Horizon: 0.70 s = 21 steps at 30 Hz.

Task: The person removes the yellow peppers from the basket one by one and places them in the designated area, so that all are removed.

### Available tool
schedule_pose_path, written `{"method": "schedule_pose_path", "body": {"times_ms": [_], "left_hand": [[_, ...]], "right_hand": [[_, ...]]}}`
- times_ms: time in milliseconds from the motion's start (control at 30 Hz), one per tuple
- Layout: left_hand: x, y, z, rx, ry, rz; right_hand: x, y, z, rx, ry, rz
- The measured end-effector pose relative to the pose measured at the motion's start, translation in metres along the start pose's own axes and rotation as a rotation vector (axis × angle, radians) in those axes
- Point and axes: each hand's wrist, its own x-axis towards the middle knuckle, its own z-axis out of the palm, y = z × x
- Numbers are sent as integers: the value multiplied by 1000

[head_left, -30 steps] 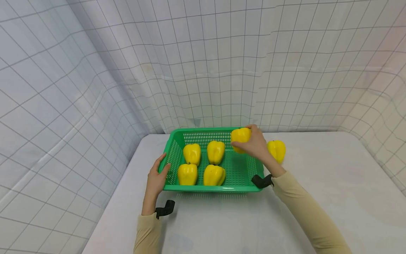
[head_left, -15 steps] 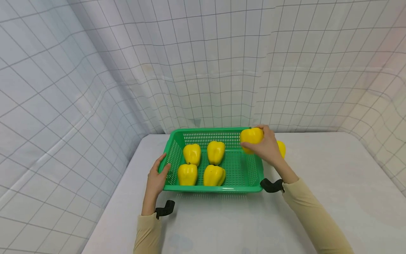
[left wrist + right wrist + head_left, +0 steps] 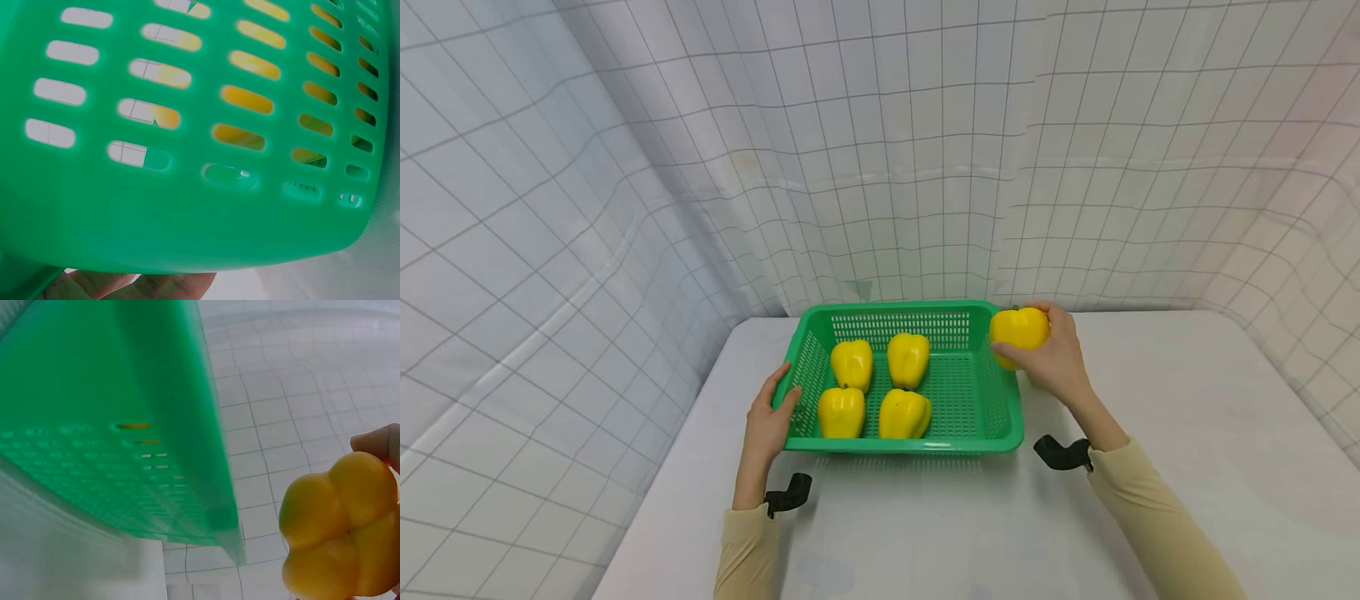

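Observation:
A green plastic basket (image 3: 880, 446) with slotted walls stands on the table. Its left rim is gripped by my left hand (image 3: 770, 421), thumb over the inside; in the left wrist view the fingers (image 3: 169, 286) show at the edge of the green wall. My right hand (image 3: 1056, 354) holds a yellow bell pepper (image 3: 1019, 327) between thumb and fingers, up at the basket's back right corner. Seen from the right wrist, that pepper's lobed bottom (image 3: 340, 531) hangs beside the basket's outer wall (image 3: 156, 425). Several more yellow bell peppers (image 3: 908, 360) lie in the basket's left and middle part.
A white table (image 3: 1187, 400) extends around the basket. White curtains with a grid pattern (image 3: 925, 167) hang behind it and along both sides. Each wrist carries a black camera mount (image 3: 1063, 452).
My right hand has carried the bell pepper rightward, from above the basket to its right rim. A pepper on the table at the right is now hidden behind that hand. The left hand stays put.

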Motion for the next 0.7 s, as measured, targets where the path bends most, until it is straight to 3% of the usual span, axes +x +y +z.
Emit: {"method": "schedule_pose_path", "body": {"times_ms": [400, 700], "left_hand": [[1, -2, 0, -4, -7, 1], [1, -2, 1, -11, -2, 1]], "right_hand": [[-7, 22, -18, 29, 138, -20], [-10, 36, -32, 28, 175, 20]]}}
